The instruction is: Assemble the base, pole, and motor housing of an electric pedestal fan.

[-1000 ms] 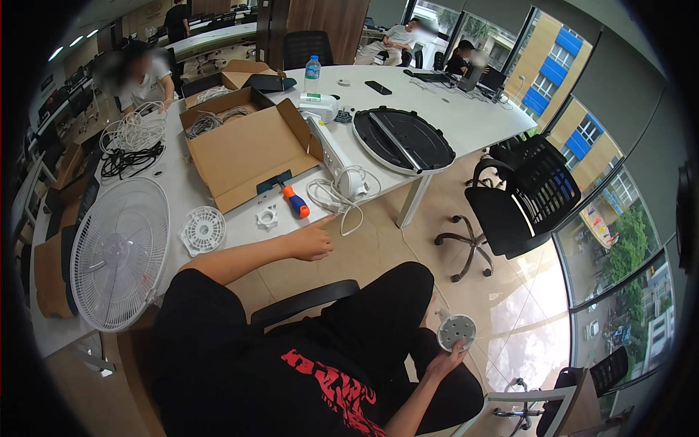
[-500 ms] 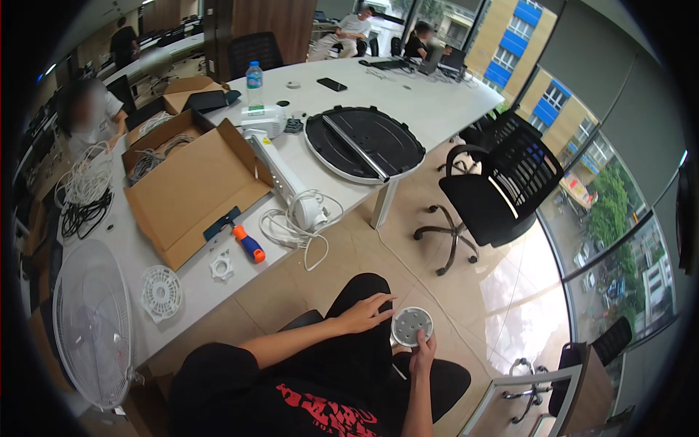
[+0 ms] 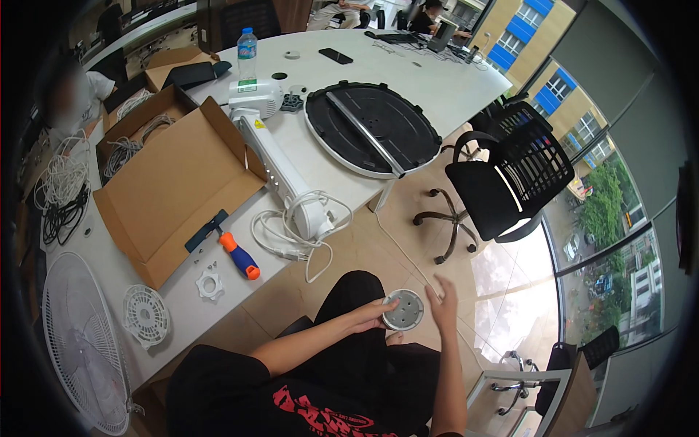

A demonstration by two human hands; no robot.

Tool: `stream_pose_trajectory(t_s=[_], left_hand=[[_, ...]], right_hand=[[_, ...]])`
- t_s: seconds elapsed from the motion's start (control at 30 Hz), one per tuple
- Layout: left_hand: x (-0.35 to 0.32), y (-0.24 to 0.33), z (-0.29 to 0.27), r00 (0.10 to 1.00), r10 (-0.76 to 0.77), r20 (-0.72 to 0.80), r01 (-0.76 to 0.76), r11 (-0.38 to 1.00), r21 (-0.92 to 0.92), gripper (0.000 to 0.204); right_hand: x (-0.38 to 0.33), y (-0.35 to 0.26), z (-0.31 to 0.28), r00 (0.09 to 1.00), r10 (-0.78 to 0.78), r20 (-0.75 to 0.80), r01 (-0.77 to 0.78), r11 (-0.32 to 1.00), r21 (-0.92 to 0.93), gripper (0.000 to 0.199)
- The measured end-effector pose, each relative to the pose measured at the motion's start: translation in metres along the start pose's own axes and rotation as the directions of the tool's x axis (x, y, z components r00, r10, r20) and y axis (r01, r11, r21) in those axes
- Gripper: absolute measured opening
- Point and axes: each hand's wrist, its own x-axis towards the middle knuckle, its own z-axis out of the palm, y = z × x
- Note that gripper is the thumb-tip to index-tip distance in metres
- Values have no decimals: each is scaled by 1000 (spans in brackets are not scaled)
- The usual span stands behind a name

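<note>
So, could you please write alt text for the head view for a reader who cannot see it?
A seated person's left hand holds a small round grey disc over their lap, with the right hand open beside it. On the white table ahead lie an open cardboard box, a white fan column, a round black base and an orange-handled screwdriver.

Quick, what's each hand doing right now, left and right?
Left hand: closed on the rim of the small round grey plastic disc over the lap.
Right hand: open, fingers spread, just beside the disc, apparently not gripping it.
</note>
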Motion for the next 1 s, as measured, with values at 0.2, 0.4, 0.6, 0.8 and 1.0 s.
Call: stream_pose_trajectory(t_s=[0.2, 0.4, 0.6, 0.8, 1.0], left_hand=[[-7, -8, -3, 998, 59, 21, -62, 979, 192, 67], [-14, -8, -7, 995, 89, 36, -96, 962, 256, 63], [-30, 1, -14, 996, 31, 86, -51, 969, 241, 63], [-43, 5, -18, 991, 4, 137, -36, 972, 233, 66], [-57, 10, -24, 985, 22, 170, -48, 987, 154, 63]], right_hand=[[129, -128, 29, 830, -554, 58, 553, 807, -205, 44], [226, -196, 109, 730, -682, 52, 628, 639, -444, 58], [267, -194, 139, 902, -405, 150, 417, 726, -546, 59], [287, -169, 145, 915, -395, 81, 371, 745, -554, 42], [233, -131, 78, 943, -326, -60, 332, 924, 191, 31]])
